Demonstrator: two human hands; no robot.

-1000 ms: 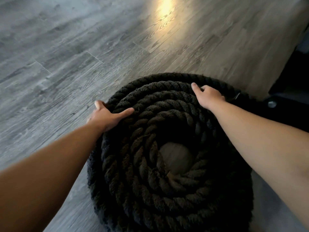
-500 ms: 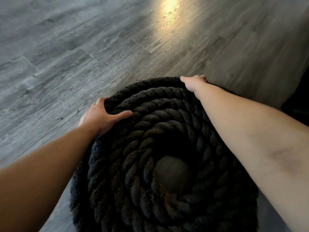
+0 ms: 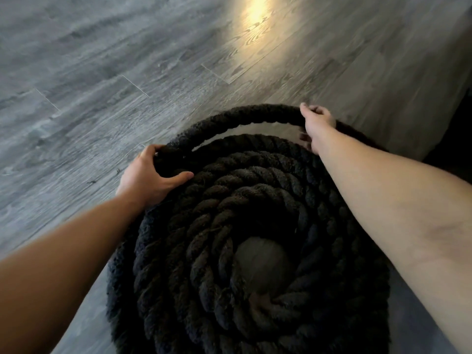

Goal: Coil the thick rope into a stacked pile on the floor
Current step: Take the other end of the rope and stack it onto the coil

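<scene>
Left hand: closed around the outermost turn of the thick black rope, thumb stretched out across the top of the coil, fingers curled over and under the strand on its far side. Left forearm runs in from the lower left, wrist straight, palm down.

Rope pile: stacked coil on the floor, directly between and below both forearms; several concentric turns spiral down toward a small open centre where bare floor shows. Near edge of the pile is cut off by the bottom of the frame.

Right hand: farther out than the left, fingers wrapped around the same outer strand at the far right of the coil; slightly blurred, so exact finger placement cannot be told. Right forearm crosses over the right side of the pile from the lower right, extended nearly straight.

Lifted loop: the strand between the two hands arches clear of the turns beneath it, with floor visible through the gap under it.

Floor: grey wood-grain planks, seams running diagonally. Beyond the right hand, a warm patch of reflected light near the top edge. Dark shadowed area to the right of the right forearm; contents not discernible.
</scene>
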